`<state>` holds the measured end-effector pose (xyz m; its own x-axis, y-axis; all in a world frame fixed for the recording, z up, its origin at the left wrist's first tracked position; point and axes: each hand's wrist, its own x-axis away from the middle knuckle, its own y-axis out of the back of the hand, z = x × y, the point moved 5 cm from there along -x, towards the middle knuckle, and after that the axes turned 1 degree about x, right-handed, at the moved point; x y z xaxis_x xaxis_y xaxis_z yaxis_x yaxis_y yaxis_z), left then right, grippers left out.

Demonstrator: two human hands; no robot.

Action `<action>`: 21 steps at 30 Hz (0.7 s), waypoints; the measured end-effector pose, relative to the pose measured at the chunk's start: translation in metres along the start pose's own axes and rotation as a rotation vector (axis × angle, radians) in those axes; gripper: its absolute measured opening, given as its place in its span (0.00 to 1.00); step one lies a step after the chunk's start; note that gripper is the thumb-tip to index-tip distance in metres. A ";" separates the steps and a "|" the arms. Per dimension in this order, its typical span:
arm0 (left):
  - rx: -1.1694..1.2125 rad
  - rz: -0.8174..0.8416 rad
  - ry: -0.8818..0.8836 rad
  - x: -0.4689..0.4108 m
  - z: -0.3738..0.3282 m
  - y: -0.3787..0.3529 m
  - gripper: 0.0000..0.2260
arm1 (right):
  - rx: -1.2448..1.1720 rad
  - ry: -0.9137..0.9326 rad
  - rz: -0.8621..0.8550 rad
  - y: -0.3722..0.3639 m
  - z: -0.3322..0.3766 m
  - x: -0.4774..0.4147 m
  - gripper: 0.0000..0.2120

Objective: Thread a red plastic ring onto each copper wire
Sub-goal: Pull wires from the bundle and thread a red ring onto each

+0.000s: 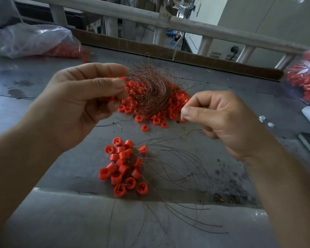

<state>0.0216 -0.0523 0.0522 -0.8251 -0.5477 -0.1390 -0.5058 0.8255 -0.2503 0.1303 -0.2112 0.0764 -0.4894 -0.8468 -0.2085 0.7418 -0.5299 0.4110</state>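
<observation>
My left hand (82, 99) is raised above the grey table (240, 97), its thumb and fingertips pinched together; a bit of red between the fingers looks like a red ring, mostly hidden. My right hand (220, 120) pinches a thin copper wire (191, 131) that trails down and left from under the fingers. Behind both hands lies a tangled bundle of copper wires (150, 92) on a heap of loose red rings (170, 111). Closer to me sit several threaded rings (122, 167) with their wires (179, 174) fanning right.
A clear plastic bag of red rings (32, 42) lies at the back left, another bag (304, 81) at the right edge. A cardboard strip (186, 58) and a wooden railing (150, 17) border the far side. Small white pieces (263, 119) lie at right.
</observation>
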 end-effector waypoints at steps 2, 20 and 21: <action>-0.017 -0.043 0.004 -0.001 -0.004 0.005 0.09 | 0.040 -0.010 -0.036 0.008 -0.002 -0.002 0.11; -0.757 0.224 0.136 -0.001 0.026 -0.001 0.16 | 0.506 -0.350 0.340 0.021 -0.050 0.004 0.09; -0.792 0.228 0.126 0.000 0.028 -0.002 0.16 | 0.529 -0.351 0.357 0.020 -0.051 0.004 0.09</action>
<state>0.0299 -0.0574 0.0259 -0.9270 -0.3748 0.0156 -0.3113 0.7916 0.5258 0.1662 -0.2277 0.0389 -0.4434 -0.8518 0.2791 0.6060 -0.0555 0.7935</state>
